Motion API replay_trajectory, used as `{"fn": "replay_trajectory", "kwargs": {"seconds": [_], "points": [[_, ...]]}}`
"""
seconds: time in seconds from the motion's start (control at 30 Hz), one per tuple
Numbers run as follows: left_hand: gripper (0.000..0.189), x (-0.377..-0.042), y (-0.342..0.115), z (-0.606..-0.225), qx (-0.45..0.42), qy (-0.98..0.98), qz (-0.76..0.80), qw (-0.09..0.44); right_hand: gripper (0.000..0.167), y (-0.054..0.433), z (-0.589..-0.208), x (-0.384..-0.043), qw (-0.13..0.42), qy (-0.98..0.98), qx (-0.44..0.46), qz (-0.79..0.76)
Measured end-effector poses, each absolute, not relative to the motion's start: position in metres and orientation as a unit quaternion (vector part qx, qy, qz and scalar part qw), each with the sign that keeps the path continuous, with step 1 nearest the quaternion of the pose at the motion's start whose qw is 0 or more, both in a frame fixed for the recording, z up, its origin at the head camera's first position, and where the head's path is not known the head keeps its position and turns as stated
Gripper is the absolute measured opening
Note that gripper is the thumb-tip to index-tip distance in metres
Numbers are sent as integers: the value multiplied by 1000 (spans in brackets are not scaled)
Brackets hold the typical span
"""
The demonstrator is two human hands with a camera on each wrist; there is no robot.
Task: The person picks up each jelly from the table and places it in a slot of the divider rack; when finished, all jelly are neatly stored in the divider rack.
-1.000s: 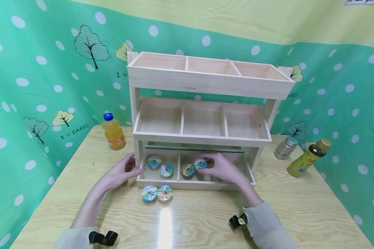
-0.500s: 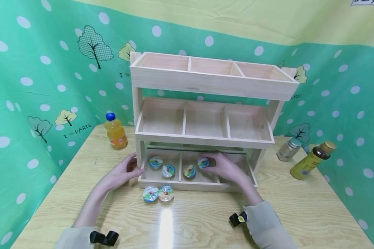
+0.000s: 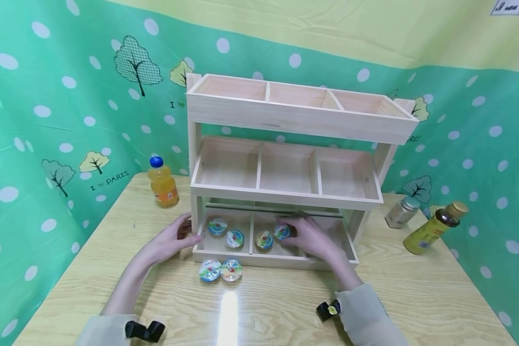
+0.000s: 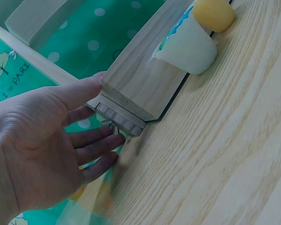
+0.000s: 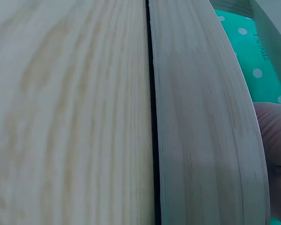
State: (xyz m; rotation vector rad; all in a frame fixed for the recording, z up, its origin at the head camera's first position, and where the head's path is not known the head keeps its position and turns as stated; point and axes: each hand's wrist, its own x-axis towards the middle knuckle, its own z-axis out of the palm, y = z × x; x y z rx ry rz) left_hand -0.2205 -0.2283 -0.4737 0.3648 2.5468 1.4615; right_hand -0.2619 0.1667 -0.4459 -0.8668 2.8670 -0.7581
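Note:
A wooden three-tier shelf (image 3: pixel 264 193) stands on the table. My right hand (image 3: pixel 311 235) reaches into its bottom tier and pinches a small jelly cup (image 3: pixel 282 231) in the middle compartment. A second jelly cup (image 3: pixel 264 240) lies close to its left. In the bottom left compartment are two more cups, one at the back (image 3: pixel 217 226) and one nearer the front (image 3: pixel 234 238). My left hand (image 4: pixel 51 140) touches the left end of the bottom tier, thumb at the front corner, fingers relaxed beside the foot. The right fingertips are hidden in the right wrist view.
Two jelly cups (image 3: pixel 209 270) stand side by side on the table before the shelf. An orange drink bottle (image 3: pixel 163 185) is at the left. To the right are a glass shaker jar (image 3: pixel 402 212) and a brown-capped bottle (image 3: pixel 434 229). A polka-dot curtain (image 3: pixel 34 134) hangs behind.
The right hand's jelly cup has come slightly lower and nearer the front of the middle compartment. My left hand stays at the shelf's left end. The head view has shifted a little.

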Motion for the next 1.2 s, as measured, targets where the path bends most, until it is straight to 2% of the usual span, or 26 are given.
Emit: {"fn": "replay_trajectory", "kwargs": {"seconds": [0.4, 0.83, 1.2], "points": [[82, -221, -227, -474, 120, 855, 496, 98, 60, 168, -439, -258, 36, 928, -277, -246], [82, -221, -228, -474, 120, 860, 487, 94, 53, 169, -428, -253, 70, 910, -253, -322], [83, -222, -226, -473, 118, 860, 486, 96, 39, 148, -424, -241, -14, 883, -270, -384]]}}
